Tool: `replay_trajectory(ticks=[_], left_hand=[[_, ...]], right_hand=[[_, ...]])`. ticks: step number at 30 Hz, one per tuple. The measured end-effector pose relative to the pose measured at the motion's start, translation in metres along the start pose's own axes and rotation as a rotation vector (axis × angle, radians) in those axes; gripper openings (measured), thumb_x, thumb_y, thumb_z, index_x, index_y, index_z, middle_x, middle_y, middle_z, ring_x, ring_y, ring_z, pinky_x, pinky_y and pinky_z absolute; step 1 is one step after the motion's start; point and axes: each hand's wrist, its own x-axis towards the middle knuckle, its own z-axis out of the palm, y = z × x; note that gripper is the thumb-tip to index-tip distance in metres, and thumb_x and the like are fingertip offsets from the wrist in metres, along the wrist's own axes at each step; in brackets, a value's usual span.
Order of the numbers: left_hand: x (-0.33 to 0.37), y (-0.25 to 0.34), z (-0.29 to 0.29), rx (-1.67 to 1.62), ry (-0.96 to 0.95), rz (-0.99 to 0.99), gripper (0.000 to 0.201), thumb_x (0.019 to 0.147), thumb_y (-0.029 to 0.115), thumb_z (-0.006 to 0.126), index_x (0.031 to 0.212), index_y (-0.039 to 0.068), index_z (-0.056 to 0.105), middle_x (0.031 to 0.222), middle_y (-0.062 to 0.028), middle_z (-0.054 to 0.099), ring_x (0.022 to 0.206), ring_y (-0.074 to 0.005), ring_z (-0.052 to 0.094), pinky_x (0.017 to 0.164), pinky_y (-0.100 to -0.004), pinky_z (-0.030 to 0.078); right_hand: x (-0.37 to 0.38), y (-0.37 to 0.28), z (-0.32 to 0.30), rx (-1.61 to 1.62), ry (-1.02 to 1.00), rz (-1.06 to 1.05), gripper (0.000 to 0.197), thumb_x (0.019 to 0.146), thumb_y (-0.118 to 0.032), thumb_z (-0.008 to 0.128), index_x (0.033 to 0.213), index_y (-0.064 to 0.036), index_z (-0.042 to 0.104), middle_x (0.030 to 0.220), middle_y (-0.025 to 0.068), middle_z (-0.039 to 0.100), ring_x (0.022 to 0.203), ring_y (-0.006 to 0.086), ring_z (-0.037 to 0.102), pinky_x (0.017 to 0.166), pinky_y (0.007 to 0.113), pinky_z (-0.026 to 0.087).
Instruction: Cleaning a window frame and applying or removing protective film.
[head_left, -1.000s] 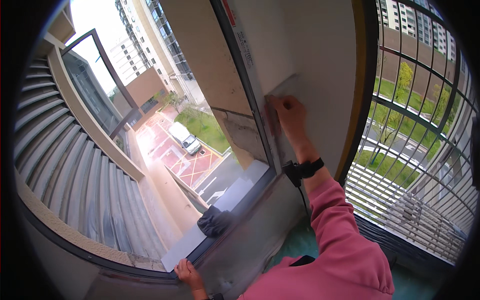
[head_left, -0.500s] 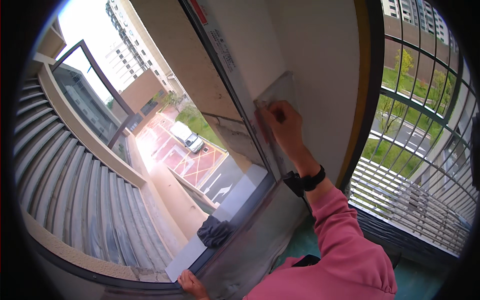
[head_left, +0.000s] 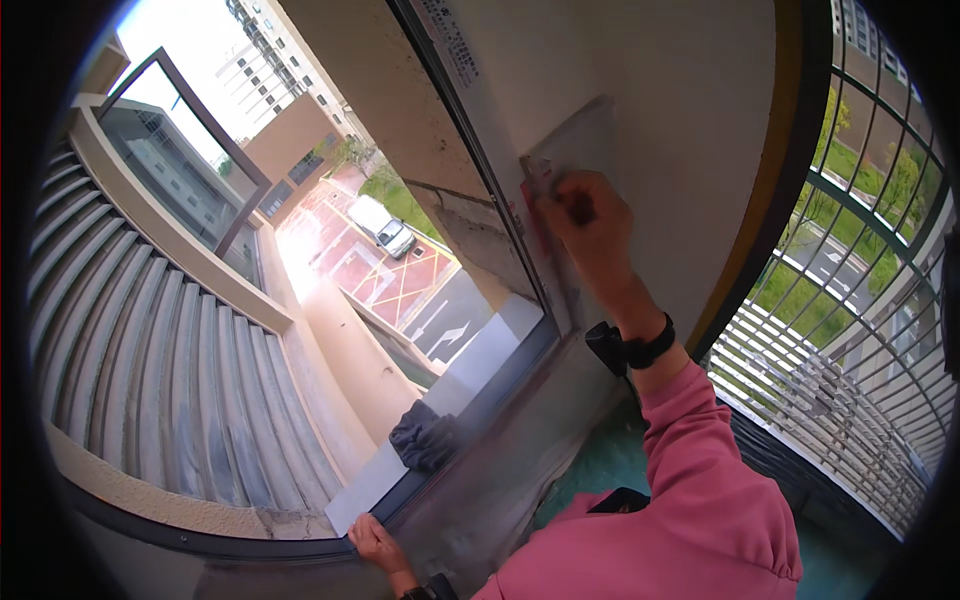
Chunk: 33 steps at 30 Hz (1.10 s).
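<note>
A: Where is the right hand point(head_left: 590, 215)?

B: Just right of the upper middle; it is raised to the pale wall point(head_left: 690, 130), close beside the upright of the dark window frame point(head_left: 490, 395); a reddish strip point(head_left: 531, 205) shows by the fingertips.

A: Is it gripping something?

B: The fingers are curled in toward the thumb; I cannot tell whether anything is pinched between them, as the hand itself hides that.

A: And the left hand point(head_left: 378, 542)?

B: Bottom, left of centre; it rests at the window frame's lower edge, fingers close together; whether they clamp the edge, I cannot tell.

A: So where does the window frame run?

B: From the top middle down to the centre, then slanting to the lower left; a dark cloth point(head_left: 422, 437) lies bunched on the light sill point(head_left: 480, 368) along it, below centre, apart from both hands.

A: What lies around that?

B: A ribbed roof point(head_left: 160, 370) fills the left; a white van point(head_left: 382, 225) stands outside, left of the upper middle; metal bars point(head_left: 870, 210) cover the right side; the right wrist wears a black band point(head_left: 655, 345).
</note>
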Motion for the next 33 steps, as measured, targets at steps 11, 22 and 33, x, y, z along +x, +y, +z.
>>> replay_trajectory(ticks=[11,22,33], left_hand=[[-0.004,-0.013,0.005,0.010,0.020,0.001,0.016,0.087,0.006,0.048,0.090,-0.006,0.059,0.093,-0.0162,0.062,0.087,-0.0297,0.057,0.091,-0.0443,0.037],[-0.009,-0.019,-0.001,0.011,-0.014,0.038,0.020,0.087,0.009,0.047,0.092,-0.004,0.060,0.093,-0.0169,0.061,0.090,-0.0336,0.052,0.083,-0.0408,0.041],[0.007,-0.006,0.022,-0.012,0.027,0.054,0.016,0.085,0.007,0.050,0.088,-0.004,0.061,0.091,-0.0164,0.062,0.090,-0.0324,0.053,0.084,-0.0409,0.040]], right_hand=[[-0.009,-0.002,-0.002,0.040,-0.039,0.011,0.024,0.072,-0.001,0.067,0.093,-0.0037,0.056,0.074,0.0027,0.057,0.062,0.0075,0.056,0.056,0.021,0.046],[0.026,-0.032,-0.015,0.389,-0.276,0.581,0.025,0.082,-0.025,0.061,0.078,-0.0005,0.059,0.063,0.0037,0.053,0.048,0.0113,0.052,0.041,0.025,0.043],[0.053,-0.031,-0.022,0.328,-0.271,0.660,0.024,0.078,-0.026,0.063,0.075,-0.0025,0.060,0.065,0.0041,0.057,0.054,0.0125,0.056,0.047,0.025,0.046]])
